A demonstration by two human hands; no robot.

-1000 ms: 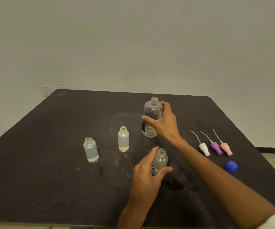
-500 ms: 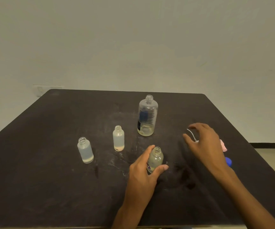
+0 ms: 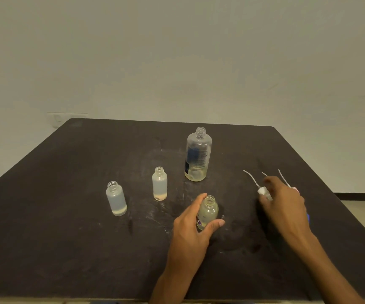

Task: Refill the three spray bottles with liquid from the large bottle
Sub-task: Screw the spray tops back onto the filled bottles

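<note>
Dark tabletop [image 3: 67, 216]: left hand [image 3: 190, 235] grips the uncapped near bottle [image 3: 207, 212]; right hand [image 3: 284, 205], nearer, apparently pinches the white spray head [image 3: 263, 191], tube pointing far-left.

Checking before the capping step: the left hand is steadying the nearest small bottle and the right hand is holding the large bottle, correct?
Not quite. The head view shows the left hand steadying the nearest small bottle, but the right hand is at the white spray nozzle; the large bottle stands alone, untouched.
</note>
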